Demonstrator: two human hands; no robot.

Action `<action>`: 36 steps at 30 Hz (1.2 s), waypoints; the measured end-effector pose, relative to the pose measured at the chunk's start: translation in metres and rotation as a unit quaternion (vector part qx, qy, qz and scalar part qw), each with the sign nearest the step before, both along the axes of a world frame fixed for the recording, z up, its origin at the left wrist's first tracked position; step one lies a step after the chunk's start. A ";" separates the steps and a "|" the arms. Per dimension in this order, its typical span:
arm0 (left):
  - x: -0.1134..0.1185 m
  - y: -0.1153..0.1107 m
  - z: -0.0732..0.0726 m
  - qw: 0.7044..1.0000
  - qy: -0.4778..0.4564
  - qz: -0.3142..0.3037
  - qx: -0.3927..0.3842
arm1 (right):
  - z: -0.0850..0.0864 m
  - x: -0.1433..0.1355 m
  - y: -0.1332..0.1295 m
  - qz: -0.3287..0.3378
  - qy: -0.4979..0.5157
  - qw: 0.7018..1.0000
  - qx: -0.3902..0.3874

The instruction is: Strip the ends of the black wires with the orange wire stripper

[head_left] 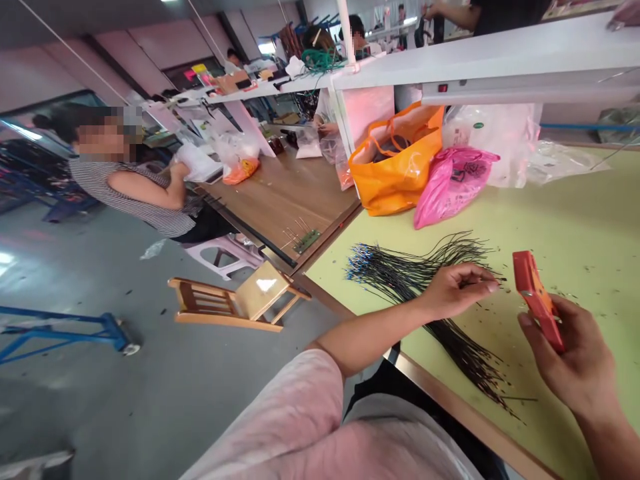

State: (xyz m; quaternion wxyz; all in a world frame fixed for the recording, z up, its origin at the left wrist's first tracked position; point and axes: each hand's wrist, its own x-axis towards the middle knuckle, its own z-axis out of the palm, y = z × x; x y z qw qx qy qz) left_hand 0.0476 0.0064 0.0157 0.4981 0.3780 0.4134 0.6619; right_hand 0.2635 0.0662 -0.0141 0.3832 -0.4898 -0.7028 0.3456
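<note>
My left hand (463, 287) is closed in a pinch over the table, with the thin dark end of a black wire showing at its fingertips. In my right hand (575, 353) is a red and orange wire stripper (533, 293), its head pointing up and standing a little apart from the wire end. Under my left forearm lies a bundle of black wires (400, 270) with blue tips at the left. The wires fan out into two groups, one toward the back and another toward the front edge, where bare ends (493, 380) show.
Small dark scraps litter the yellow-green tabletop (575, 233). At its back stand an orange bag (395, 173), a pink plastic bag (455, 180) and clear bags (555, 163). A brown table (295, 193) adjoins on the left. A wooden chair (260, 293) and a seated person (145, 180) are beyond.
</note>
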 end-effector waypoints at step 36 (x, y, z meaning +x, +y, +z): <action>-0.003 -0.010 -0.001 0.990 -0.014 0.107 -0.088 | 0.008 -0.014 -0.015 0.134 -0.007 0.976 0.170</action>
